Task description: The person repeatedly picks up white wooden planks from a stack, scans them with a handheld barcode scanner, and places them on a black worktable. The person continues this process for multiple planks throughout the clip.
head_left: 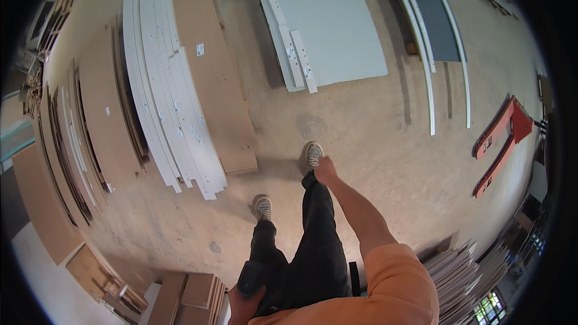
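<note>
My left hand (244, 305) is low against my left thigh, closed round a dark handheld object (249, 278) with a rounded body. Most of that object is dark and its exact kind does not show. In front of my body my right arm reaches forward, bare below an orange sleeve. My right hand (326, 170) hangs above my right shoe with curled fingers, and no object shows in it. Ahead, a pale green panel (337, 30) carries white strips (304, 60). To the left, long white drilled boards (174, 108) lie on brown panels (208, 60).
More brown panels (99, 102) stand in stacks at the far left. A red pallet jack (503, 138) is on the right, near a dark panel (430, 12) with white rails (428, 96). Stacked boards (460, 277) and cardboard-coloured boxes (195, 298) lie close behind me. Concrete floor (373, 144) runs between the stacks.
</note>
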Motion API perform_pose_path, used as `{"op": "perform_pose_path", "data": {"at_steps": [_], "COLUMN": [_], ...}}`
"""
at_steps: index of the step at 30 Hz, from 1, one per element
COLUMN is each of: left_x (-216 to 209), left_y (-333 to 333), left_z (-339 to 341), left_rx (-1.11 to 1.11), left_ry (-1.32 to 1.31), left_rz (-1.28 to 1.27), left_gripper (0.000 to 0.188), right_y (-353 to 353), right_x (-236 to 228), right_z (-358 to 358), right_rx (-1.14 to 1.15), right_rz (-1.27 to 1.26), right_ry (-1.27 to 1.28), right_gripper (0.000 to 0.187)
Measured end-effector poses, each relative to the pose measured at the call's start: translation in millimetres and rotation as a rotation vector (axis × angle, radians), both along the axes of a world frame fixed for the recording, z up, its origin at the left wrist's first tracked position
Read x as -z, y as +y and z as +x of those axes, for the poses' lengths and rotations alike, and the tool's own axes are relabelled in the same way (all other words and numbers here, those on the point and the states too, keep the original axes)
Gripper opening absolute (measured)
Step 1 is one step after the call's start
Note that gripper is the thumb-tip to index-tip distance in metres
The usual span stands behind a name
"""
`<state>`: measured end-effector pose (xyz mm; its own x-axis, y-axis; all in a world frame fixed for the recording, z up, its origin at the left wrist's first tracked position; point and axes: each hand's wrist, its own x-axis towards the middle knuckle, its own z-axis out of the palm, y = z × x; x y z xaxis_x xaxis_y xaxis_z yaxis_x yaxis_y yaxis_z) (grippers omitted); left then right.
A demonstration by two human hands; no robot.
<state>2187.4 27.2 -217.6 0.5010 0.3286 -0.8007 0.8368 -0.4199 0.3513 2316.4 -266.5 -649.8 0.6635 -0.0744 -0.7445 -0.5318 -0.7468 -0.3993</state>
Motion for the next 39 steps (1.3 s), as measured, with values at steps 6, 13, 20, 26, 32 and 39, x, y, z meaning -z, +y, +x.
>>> {"op": "perform_pose_path", "data": {"at_steps": [6,13,20,26,32,39], "left_x": [-16,-60,-74,-86,-117,-146], "left_y": [62,60,-48,-111,-130,-131], "left_z": [-26,-52,-149,-332,-583,-784], "left_rx": [0.449,0.939,1.614,1.865,2.181,2.668], "left_ry": [-0.317,-0.489,-0.396,-0.331,-0.129,0.099], "left_rz": [-0.189,-0.513,-0.657,-0.765,-0.919,-1.008], "left_gripper": [0.035,0.033,0.03,0.023,0.028,0.04], "right_y": [5,95,235,367,470,424], "right_x": [-108,-218,-238,-235,-264,-391], "right_z": [-219,-472,-655,-780,-958,-1127], "right_rx": [0.141,0.958,1.464,1.962,2.256,2.431], "right_rz": [-0.096,-0.141,-0.159,-0.116,-0.238,-0.64], "right_ry": [-0.035,-0.009,0.05,-0.012,0.128,-0.077], "right_gripper": [0.027,0.036,0.037,0.039,0.039,0.042]}}
